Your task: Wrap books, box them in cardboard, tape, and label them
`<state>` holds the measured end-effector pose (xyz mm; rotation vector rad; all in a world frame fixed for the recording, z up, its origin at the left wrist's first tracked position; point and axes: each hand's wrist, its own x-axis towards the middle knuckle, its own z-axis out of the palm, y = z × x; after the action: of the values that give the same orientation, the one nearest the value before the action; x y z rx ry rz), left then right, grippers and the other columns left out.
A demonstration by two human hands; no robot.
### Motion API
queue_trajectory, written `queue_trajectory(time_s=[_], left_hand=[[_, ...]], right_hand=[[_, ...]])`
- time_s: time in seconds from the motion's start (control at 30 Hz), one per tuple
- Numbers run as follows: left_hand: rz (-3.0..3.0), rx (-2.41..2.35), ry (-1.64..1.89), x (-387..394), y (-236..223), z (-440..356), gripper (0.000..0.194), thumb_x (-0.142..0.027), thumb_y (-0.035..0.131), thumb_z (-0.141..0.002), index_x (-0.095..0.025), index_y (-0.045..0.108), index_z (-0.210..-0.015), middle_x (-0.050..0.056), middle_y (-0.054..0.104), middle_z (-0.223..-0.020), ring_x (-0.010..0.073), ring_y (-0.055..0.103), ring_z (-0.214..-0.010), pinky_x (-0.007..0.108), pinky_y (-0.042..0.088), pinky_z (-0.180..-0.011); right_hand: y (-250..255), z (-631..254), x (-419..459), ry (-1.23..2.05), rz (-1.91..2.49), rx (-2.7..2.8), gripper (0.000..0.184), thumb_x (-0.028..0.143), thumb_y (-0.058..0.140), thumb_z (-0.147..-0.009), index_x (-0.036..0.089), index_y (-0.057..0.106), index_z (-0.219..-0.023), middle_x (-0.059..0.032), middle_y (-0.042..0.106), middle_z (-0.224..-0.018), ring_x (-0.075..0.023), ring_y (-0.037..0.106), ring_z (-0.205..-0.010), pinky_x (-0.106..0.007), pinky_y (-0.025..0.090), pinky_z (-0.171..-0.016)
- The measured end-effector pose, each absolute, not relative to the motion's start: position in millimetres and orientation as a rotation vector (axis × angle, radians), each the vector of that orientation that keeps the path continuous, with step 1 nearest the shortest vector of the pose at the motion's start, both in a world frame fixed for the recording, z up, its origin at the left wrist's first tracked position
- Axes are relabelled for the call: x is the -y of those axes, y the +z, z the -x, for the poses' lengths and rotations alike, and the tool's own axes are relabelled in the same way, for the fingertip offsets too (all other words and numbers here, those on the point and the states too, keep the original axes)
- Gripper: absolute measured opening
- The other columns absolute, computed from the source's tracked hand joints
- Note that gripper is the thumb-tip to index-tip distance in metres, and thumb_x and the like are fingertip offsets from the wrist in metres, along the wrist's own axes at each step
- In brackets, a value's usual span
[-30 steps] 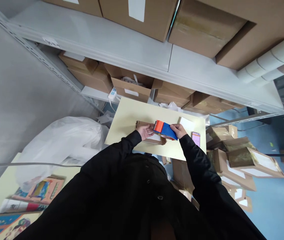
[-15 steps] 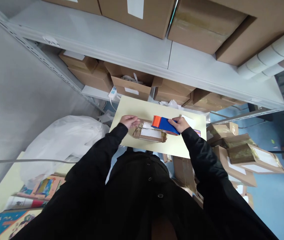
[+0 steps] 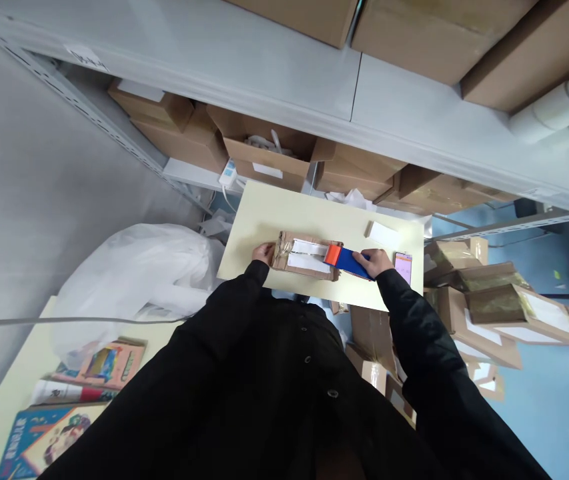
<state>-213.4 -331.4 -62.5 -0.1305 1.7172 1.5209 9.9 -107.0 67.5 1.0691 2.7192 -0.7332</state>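
Note:
A flat brown cardboard parcel (image 3: 307, 255) with a white label lies on the pale yellow table (image 3: 314, 213). My left hand (image 3: 263, 253) rests on the parcel's left end, its fingers curled against the edge. My right hand (image 3: 375, 261) is closed on a blue and orange tape dispenser (image 3: 345, 260), whose orange end meets the right end of the parcel.
A phone (image 3: 403, 267) and a small white box (image 3: 381, 233) lie on the table to the right. Shelves with cardboard boxes (image 3: 259, 150) stand behind. More boxes (image 3: 494, 307) are piled on the blue floor at the right, and a white plastic bag (image 3: 129, 280) sits at the left.
My left hand let go of the dispenser and went to the parcel's left end. My right hand lowered the dispenser onto the parcel's right end.

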Motion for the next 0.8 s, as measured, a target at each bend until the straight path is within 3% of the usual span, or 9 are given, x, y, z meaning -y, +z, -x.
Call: queue_trajectory(time_s=[0.17,0.3,0.4,0.57,0.8], left_hand=[[-0.039,-1.935,1.428,335,-54,211,0.051,-0.04,0.07,-0.071,-0.014,0.059,-0.114,0.016,0.063,-0.116,0.0284,0.051,-0.122,0.038,0.046,-0.097],[-0.493,-2.042,1.319,340,-21,226,0.091,-0.054,0.074,-0.059,-0.013,0.043,-0.135,0.017,0.027,-0.151,0.0318,0.013,-0.143,0.046,0.014,-0.115],[-1.465,-1.902,0.866,324,7,222,0.118,-0.059,0.078,-0.045,-0.009,0.033,-0.142,0.022,0.011,-0.154,0.0413,0.0,-0.141,0.059,-0.007,-0.109],[-1.832,-1.887,0.341,297,20,202,0.114,-0.05,0.076,-0.052,-0.011,0.023,-0.146,0.021,0.008,-0.155,0.0398,0.005,-0.141,0.058,-0.012,-0.108],[-1.846,-1.955,0.189,299,8,203,0.109,-0.047,0.07,-0.057,-0.01,0.02,-0.147,0.019,0.01,-0.155,0.0393,0.009,-0.141,0.054,-0.011,-0.109]], right_hand=[[62,-14,102,-0.77,-1.048,-2.733,0.054,0.064,0.041,-0.079,0.02,0.047,-0.048,-0.0015,0.046,-0.047,-0.0139,0.041,-0.05,-0.028,0.032,-0.054],[61,-15,97,-0.798,-0.997,-2.725,0.054,0.062,0.041,-0.08,0.02,0.049,-0.048,-0.0014,0.045,-0.046,-0.0135,0.04,-0.048,-0.029,0.031,-0.053],[61,-16,94,-0.834,-0.982,-2.708,0.054,0.063,0.041,-0.081,0.02,0.051,-0.051,-0.0014,0.046,-0.046,-0.0136,0.041,-0.049,-0.029,0.032,-0.054],[60,-13,96,-0.871,-0.93,-2.706,0.055,0.061,0.038,-0.083,0.019,0.051,-0.051,-0.0031,0.05,-0.048,-0.0134,0.042,-0.049,-0.029,0.032,-0.054],[59,-35,76,-0.893,-0.854,-2.707,0.051,0.06,0.041,-0.083,0.019,0.049,-0.053,-0.0028,0.048,-0.049,-0.0135,0.042,-0.05,-0.029,0.032,-0.055]])
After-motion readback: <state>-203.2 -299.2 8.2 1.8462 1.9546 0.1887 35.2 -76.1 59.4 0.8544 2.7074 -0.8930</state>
